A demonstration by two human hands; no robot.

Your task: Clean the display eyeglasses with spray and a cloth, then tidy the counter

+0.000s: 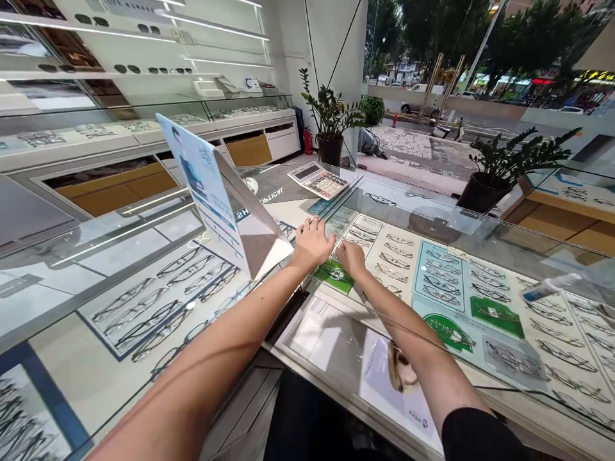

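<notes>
My left hand [312, 242] rests on the glass top of the display counter, near the corner where two cases meet, its fingers spread. Close to its right, my right hand [350, 257] is curled closed over the glass; whatever may be inside the fingers is hidden. Left of my left hand stands a folded blue and white sign [204, 186]. Beyond both hands lies a calculator [319, 180]. Beneath the glass near my right hand are a green card [335, 276] and rows of eyeglasses [394, 260].
A white bottle [550, 287] lies on the right part of the counter. More eyeglasses [148, 321] fill the left case. Potted plants [330, 151] stand near the window. Shelves with sunglasses [127, 68] line the back wall. Glass edges run around the cases.
</notes>
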